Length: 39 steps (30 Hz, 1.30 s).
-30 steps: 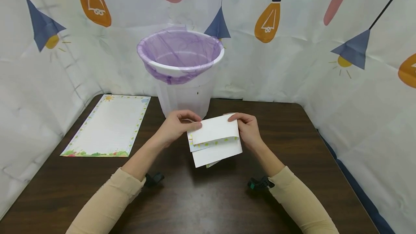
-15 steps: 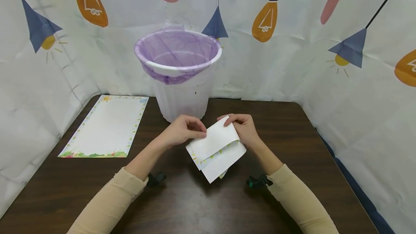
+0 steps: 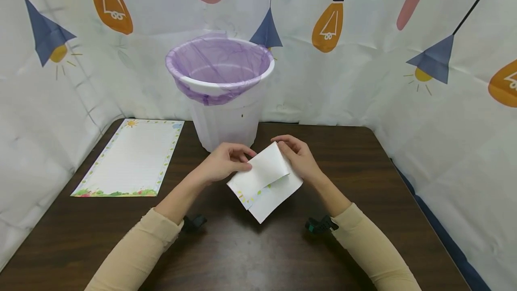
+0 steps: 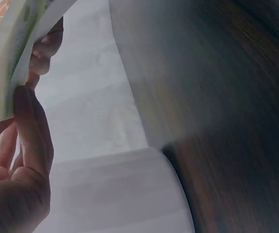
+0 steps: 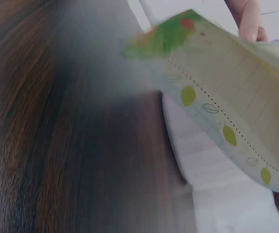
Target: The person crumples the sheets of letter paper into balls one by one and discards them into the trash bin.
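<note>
1. folded paper (image 3: 264, 165) is held above the surface (image 3: 363, 160), in front of the bin (image 3: 226, 125).
2. left hand (image 3: 224, 161), right hand (image 3: 300, 160): each grip pinches its edges.
3. step appears to be folding; next likely needs layers aligned, crease pressed.

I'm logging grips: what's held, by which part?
A folded white leaf-bordered paper sheet: left hand pinches its upper-left edge, right hand its top corner.
</note>
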{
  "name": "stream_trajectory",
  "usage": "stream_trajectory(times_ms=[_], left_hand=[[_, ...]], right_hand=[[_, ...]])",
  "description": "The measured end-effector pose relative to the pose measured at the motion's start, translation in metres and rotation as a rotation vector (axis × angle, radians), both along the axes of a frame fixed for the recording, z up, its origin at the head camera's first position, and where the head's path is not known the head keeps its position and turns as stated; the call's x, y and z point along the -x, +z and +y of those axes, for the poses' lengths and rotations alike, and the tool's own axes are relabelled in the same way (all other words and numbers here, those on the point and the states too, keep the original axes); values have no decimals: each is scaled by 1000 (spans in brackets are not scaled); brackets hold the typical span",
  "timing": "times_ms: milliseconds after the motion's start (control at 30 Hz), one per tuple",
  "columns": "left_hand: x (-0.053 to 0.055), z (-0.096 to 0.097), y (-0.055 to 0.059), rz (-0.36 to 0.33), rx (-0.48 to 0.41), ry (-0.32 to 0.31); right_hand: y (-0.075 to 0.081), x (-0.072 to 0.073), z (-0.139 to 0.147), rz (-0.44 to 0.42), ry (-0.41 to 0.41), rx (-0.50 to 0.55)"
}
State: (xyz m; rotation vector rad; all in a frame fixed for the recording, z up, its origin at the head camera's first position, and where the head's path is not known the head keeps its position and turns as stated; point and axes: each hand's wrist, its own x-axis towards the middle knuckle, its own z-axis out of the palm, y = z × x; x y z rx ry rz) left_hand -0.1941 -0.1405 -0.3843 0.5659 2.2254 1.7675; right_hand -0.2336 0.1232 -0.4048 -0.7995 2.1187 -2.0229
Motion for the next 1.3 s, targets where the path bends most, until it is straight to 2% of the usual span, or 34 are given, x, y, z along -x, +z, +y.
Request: stream_trajectory(times_ms=[100, 233, 367, 567, 700, 967, 1300], left_hand=[[1, -4, -1, -3, -27, 80], [2, -8, -2, 5, -68, 191], [3, -8, -2, 23, -120, 261], [3, -4, -3, 49, -193, 321], [2, 0, -6, 53, -200, 318], [3, -3, -11, -36, -201, 195], [5, -5, -9, -86, -203, 186]], right_hand=[[-1, 0, 3, -78, -4, -25], [-4, 0, 5, -153, 18, 26], [-9, 0, 3, -187, 10, 94], [-16, -2, -10, -172, -39, 96], [-18, -2, -14, -128, -93, 85], [-12, -1, -11, -121, -125, 99], [-12, 0, -6, -160, -120, 82]])
